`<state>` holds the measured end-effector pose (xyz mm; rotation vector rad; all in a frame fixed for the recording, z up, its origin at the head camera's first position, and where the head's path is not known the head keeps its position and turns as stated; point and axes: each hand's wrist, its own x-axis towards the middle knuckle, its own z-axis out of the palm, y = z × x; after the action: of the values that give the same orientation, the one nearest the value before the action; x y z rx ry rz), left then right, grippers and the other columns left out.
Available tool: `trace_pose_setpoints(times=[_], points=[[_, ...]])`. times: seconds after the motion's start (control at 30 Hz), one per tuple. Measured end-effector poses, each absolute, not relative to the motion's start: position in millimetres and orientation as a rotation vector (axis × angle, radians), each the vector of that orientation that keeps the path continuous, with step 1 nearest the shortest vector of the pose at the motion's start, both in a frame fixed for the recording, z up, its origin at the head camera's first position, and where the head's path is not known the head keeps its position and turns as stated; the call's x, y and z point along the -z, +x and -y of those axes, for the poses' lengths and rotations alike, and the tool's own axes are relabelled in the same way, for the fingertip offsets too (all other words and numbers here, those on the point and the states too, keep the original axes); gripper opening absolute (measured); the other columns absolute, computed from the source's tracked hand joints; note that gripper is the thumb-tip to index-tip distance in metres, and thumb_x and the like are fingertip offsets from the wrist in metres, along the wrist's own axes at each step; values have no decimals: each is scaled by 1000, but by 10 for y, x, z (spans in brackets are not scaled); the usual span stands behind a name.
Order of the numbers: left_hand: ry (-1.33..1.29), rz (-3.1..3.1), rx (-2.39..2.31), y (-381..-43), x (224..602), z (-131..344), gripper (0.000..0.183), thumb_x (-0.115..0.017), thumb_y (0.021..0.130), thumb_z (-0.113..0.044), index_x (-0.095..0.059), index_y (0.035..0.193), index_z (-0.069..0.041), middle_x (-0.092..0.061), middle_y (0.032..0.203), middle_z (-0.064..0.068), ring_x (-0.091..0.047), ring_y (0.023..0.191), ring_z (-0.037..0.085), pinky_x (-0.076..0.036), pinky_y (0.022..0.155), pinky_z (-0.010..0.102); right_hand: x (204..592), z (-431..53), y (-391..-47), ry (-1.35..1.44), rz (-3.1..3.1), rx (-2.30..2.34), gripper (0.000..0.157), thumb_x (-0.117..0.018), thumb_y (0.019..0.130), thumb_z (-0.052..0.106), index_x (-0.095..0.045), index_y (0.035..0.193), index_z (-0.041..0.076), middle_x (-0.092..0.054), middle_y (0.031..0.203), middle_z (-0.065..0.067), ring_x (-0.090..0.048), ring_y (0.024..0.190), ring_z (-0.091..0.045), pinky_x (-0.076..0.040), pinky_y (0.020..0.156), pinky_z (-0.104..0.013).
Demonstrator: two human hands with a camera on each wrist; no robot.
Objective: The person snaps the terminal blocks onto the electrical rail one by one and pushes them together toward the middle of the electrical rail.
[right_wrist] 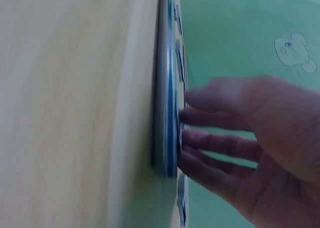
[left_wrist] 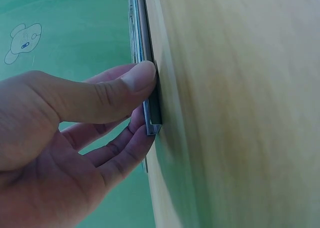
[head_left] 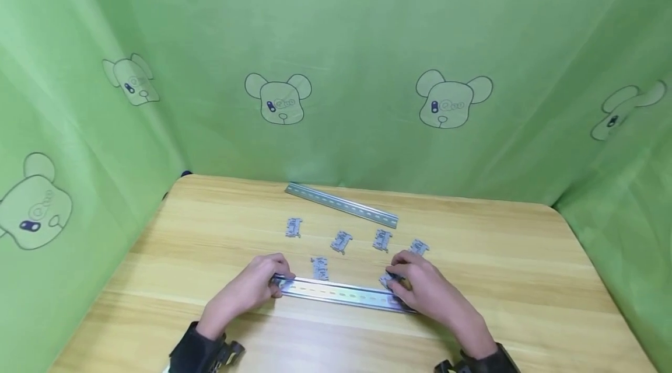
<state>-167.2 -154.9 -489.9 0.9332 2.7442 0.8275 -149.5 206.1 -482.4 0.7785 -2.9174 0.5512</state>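
A slotted metal DIN rail (head_left: 338, 293) lies crosswise near the front of the table. My left hand (head_left: 265, 276) holds its left end, the thumb (left_wrist: 140, 77) on one side and fingertips on the other. Over the rail's right end is my right hand (head_left: 420, 282), its fingers slightly bent and spread. The fingertips are at a small grey flat piece (head_left: 385, 281) just behind the rail, partly hidden by the hand. In the right wrist view the thumb stands apart from the other fingers, beside the rail (right_wrist: 167, 113); no firm grip shows.
Several similar grey pieces lie behind the rail, among them one at the left (head_left: 293, 227), one nearer the rail (head_left: 319, 268) and one beyond my right hand (head_left: 418, 247). A second slotted rail (head_left: 341, 205) lies slanted at the back. Green cloth (head_left: 362, 145) surrounds the wooden table (head_left: 504, 256).
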Motion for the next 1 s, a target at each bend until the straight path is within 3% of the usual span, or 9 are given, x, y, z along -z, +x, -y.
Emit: trace_pose_setpoints(times=[0.23,1.0], points=[[927,-2748,-817,-1670,4896,1554,36,-78,69,6,-77,103,-5,-66,96,-2,-62,86,13,-59,77,28,4841,-1974,-1517,702,2897,-549,27,-80,80,22,-76,98,3,-65,102,-6,-62,93,-20,-59,80,-35],[919,-2750,-809,-1659,4840,1555,36,-79,69,5,-77,103,-5,-66,96,-1,-62,86,14,-59,78,30,4804,-2156,-1488,644,2925,-470,31,-80,73,15,-74,99,2,-61,104,-10,-60,88,-20,-58,69,-30]])
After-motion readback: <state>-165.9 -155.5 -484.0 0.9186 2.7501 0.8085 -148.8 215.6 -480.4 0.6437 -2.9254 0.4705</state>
